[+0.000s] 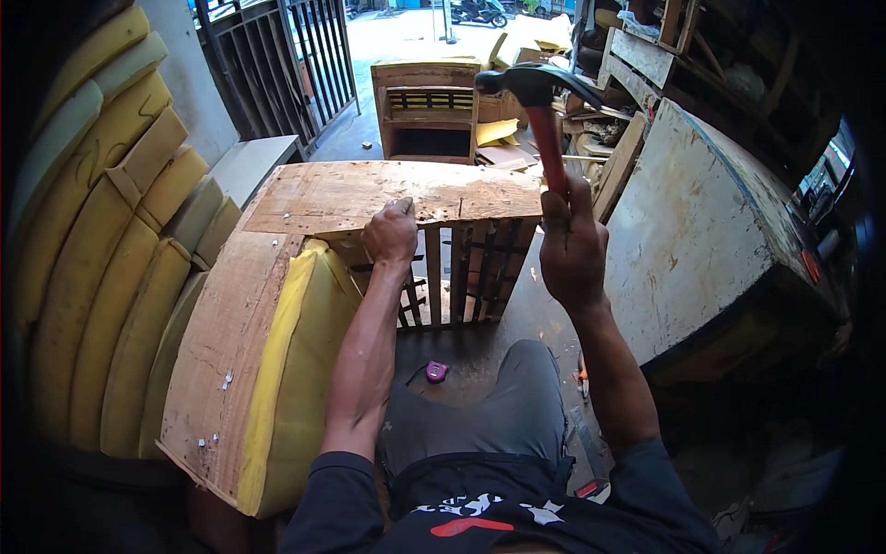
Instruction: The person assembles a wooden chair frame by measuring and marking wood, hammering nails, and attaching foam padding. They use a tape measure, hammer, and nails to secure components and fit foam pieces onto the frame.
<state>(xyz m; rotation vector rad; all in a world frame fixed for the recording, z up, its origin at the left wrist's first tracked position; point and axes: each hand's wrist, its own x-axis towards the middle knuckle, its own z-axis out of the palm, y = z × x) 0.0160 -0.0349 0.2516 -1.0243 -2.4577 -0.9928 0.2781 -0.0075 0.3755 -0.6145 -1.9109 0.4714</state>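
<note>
My right hand [574, 247] is raised, wrapped round the red handle of a claw hammer [546, 143]. Its dark head hangs in the air above the wooden frame [355, 189], which looks like part of a chair or sofa. A nail [461, 207] stands upright near the front edge of the frame's far board, right of my left hand [390, 231]. That hand is closed in a fist against the same edge; whatever its fingers hold is hidden. Below it, yellow foam padding [291, 369] covers the inner side of the frame, and dark straps cross wooden slats [434, 272].
Yellow foam cushions [101, 268] are stacked along the left. A purple tape measure [437, 372] lies on the floor between my legs and the frame. A large worn pale panel [688, 240] stands at right. Another wooden frame [426, 111] sits beyond, near a metal gate [277, 69].
</note>
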